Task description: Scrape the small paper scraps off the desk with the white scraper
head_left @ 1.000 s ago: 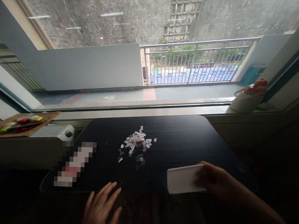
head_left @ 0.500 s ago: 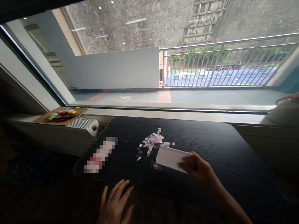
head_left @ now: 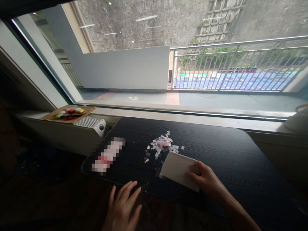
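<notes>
White slab, gripped by the right hand, has been brought across the counter beside the scraps, seemingly putting them within reach, while the left hand is held spread.

Looks smooth, matt on the white slab, papery on the scraps. Shows wood grain across the table, shiny metal along the railing.

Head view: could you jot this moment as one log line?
left hand: open, near black wood-grain table edge | right hand: gripping white rectangular slab | small pale flat scraps: loosely piled on table
</notes>
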Action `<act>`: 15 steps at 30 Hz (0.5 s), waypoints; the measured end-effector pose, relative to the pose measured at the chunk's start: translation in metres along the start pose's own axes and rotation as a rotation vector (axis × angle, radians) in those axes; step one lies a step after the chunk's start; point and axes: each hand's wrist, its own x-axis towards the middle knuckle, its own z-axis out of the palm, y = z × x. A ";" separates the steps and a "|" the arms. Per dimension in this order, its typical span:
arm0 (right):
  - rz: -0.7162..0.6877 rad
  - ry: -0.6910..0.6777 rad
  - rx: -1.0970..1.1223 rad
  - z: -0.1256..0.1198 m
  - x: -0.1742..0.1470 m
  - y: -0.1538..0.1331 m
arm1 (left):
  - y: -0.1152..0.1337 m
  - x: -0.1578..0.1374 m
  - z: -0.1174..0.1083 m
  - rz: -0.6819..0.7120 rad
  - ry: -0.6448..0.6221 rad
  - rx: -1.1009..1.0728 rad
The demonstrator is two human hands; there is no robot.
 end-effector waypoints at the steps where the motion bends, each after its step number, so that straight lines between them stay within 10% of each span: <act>1: 0.003 -0.025 0.005 0.002 -0.002 -0.001 | 0.000 0.000 0.000 0.003 0.005 0.001; 15: 0.019 -0.255 0.150 0.006 -0.020 -0.005 | 0.001 -0.004 0.001 -0.056 -0.078 -0.047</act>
